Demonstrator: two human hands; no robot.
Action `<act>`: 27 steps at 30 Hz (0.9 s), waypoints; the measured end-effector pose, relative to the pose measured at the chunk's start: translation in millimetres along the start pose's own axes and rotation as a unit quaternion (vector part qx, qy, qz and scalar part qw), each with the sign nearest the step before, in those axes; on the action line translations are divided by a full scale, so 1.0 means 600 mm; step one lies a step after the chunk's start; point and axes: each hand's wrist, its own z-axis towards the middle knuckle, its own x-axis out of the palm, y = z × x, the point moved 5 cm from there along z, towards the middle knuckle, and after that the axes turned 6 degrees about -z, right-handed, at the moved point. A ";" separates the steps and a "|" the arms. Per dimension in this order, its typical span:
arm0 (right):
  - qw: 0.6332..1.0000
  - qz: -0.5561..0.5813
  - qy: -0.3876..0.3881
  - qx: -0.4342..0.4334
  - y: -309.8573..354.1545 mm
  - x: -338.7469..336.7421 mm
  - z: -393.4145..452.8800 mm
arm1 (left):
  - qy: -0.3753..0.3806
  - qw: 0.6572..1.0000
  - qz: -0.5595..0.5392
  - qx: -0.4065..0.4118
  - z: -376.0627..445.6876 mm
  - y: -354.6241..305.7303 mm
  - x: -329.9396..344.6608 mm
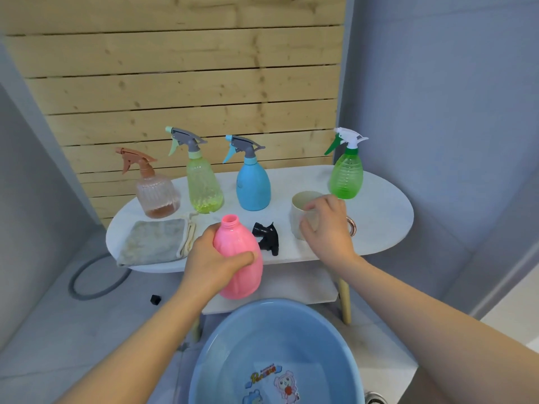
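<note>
Backdrop: wooden slat wall (189,83) behind a white oval table (379,217), with grey walls on either side
Pink bottle: the pink spray bottle (236,243) is uncapped and sits at the table's near edge, just above the far rim of the blue basin (248,330)
Long axis: near upright, with the open neck pointing up and leaning slightly away from you
Left hand: your left hand (214,259) wraps the bottle's belly from the left, thumb laid across its near face
Right hand: your right hand (326,225) curls round the cream cup (297,217), thumb on the near wall; motion blur hides whether the cup has left the table
Key relation: the cup is to the right of the bottle's neck and a little beyond it, so the right hand will probably have to travel left or down to the basin
Between them: the black trigger head (267,237) lies on the table, close beside the bottle's right flank
Far edge: a ribbed amber sprayer (157,193), yellow-green sprayer (204,185), blue sprayer (252,185) and green sprayer (347,176) stand upright; the green one is just behind the cup
Left flank: a grey cloth (154,242) lies flat
Open room: the freest path looks to be toward you, over the basin
</note>
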 end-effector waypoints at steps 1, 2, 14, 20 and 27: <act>1.000 0.008 0.025 -0.013 0.009 0.014 -0.004 | -0.004 1.000 -0.005 0.002 0.001 0.003 -0.002; 0.998 0.014 0.052 -0.019 0.015 0.028 -0.008 | -0.007 1.000 -0.009 0.003 0.001 0.005 -0.004; 0.948 -0.099 0.301 -0.025 0.042 0.162 -0.019 | -0.010 1.000 0.022 -0.013 0.001 0.052 -0.028; 0.959 -0.085 0.270 0.022 0.050 0.175 -0.010 | 0.006 0.999 0.049 -0.008 0.006 0.062 -0.036; 0.962 -0.043 0.267 0.041 0.054 0.176 -0.010 | 0.001 1.000 0.024 -0.017 -0.004 0.071 -0.049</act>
